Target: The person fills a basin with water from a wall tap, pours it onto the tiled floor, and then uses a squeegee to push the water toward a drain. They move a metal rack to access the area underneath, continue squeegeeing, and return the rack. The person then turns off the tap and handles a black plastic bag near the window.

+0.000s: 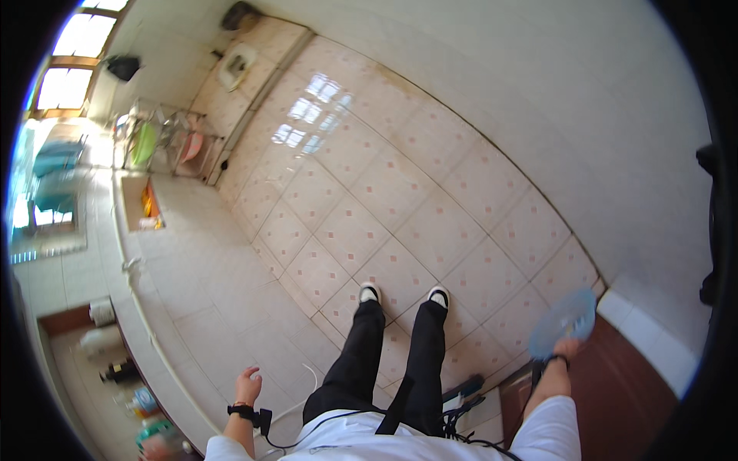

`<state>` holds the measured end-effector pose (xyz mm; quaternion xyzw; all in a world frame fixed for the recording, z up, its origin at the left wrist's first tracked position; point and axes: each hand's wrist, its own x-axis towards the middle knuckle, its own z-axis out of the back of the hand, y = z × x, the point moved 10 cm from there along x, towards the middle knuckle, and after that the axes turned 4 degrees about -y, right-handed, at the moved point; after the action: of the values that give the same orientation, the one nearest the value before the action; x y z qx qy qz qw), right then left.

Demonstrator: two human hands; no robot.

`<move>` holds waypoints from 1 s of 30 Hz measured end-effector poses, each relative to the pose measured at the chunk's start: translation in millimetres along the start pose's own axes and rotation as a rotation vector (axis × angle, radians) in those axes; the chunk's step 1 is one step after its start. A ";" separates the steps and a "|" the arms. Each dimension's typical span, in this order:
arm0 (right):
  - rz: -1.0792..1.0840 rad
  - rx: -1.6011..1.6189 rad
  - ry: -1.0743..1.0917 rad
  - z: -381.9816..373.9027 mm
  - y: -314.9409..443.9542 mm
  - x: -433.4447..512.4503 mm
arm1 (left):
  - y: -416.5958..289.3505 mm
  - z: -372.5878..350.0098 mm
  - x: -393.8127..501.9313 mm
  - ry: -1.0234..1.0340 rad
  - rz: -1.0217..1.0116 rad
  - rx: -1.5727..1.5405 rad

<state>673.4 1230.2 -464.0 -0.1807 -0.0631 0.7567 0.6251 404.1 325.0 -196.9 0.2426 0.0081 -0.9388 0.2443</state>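
My right hand (568,347) grips the edge of a translucent light-blue plastic basin (562,324), which is tilted out to my right, above the tiled floor near the reddish-brown surface. Small unclear things show in or through the basin. My left hand (248,385) hangs in front of the tiled wall on the left, empty, its fingers slightly curled and apart. A black strap with a small device sits on the left wrist, and a dark band circles the right one.
Pinkish floor tiles (369,213) reflect a window. A squat toilet (236,66) is on a raised step at the far end. A rack at the far left holds a green basin (144,143) and a pink basin (192,146). Bottles stand in a left wall recess; a pipe runs along that wall.
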 end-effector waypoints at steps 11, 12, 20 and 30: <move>-0.295 0.417 -0.055 171.0 -49.9 24.6 | 7.8 5.1 -9.3 -0.167 0.023 -0.381; -0.303 0.408 -0.104 181.2 -27.1 26.8 | 11.8 6.8 -8.8 -0.184 0.035 -0.395; 0.262 0.719 0.167 295.9 259.4 -62.6 | 74.7 33.7 12.7 -0.365 0.149 -0.740; 0.657 0.915 0.238 442.7 499.0 -263.1 | 168.8 21.6 4.2 -0.488 0.388 -1.109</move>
<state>96.9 928.0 -162.9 0.0143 0.4011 0.8359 0.3746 469.2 171.6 -162.4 -0.1441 0.3932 -0.7621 0.4938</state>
